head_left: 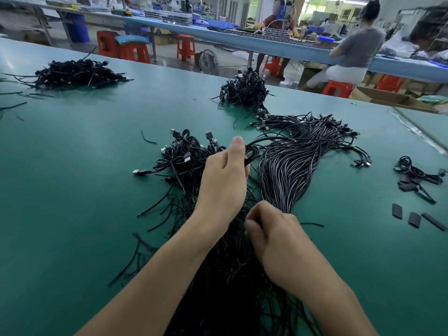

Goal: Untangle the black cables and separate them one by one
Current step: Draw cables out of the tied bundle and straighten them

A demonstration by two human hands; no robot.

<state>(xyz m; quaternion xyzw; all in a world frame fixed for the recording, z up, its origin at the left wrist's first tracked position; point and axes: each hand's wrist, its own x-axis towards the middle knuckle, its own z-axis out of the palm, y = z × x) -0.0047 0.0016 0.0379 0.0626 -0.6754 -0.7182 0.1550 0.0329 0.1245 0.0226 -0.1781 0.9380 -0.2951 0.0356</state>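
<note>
Pinching strands at the near end of the tangle [228, 287], the right hand [274, 236] seems to anchor the pile, while the left hand [225, 175], farther out, grips one looped cable [252, 157] raised above it. One cable is being singled out. Next it likely needs drawing free and laying with the straightened bundle [286, 170] beyond.

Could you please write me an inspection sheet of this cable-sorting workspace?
Surface: green table, flat.
Job's things: tangled cable heap under both hands; combed bundle right of it.
Clutter: black sleeve pieces at right; cable scrap beyond the heap.
Grippers: left hand grips a looped cable; right hand pinches into the tangled heap near the bundle's end.
Cables: far-left heap, far-centre heap, small coil at right.
Surroundings: red stools; two seated people at a blue bench.
</note>
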